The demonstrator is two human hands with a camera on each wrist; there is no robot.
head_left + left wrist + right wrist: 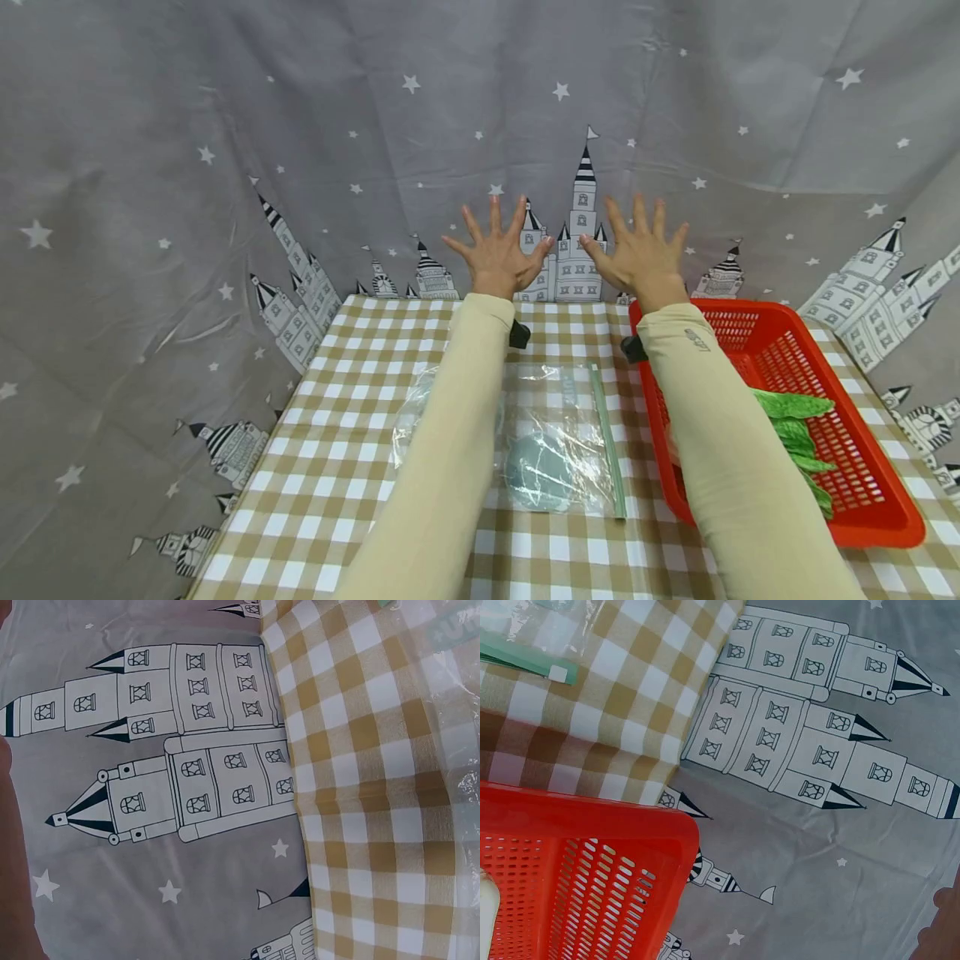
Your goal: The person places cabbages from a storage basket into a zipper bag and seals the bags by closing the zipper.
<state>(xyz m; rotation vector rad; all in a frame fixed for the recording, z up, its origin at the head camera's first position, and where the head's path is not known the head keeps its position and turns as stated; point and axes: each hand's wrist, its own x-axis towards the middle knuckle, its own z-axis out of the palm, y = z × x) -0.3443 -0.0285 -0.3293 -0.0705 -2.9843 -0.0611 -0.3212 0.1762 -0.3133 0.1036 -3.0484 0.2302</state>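
Observation:
Both arms reach forward over the table in the head view. My left hand (pixel 501 254) is raised with fingers spread and holds nothing. Beside it, my right hand (pixel 641 257) is held up the same way, fingers fanned out, thumb toward the left one. Below the arms lies a clear plastic zip bag (pixel 558 442) with a green slider strip, partly covered by the left sleeve. Under the right forearm stands a red plastic basket (pixel 787 312). Green leafy vegetables (pixel 798 429) lie in it, partly hidden by the sleeve. A pale item (pixel 486 907) shows at its edge in the right wrist view.
A brown-and-white checked cloth (pixel 330 467) covers the table. Behind and around it hangs a grey curtain (pixel 300 100) printed with castles and stars. The basket takes up the table's right side.

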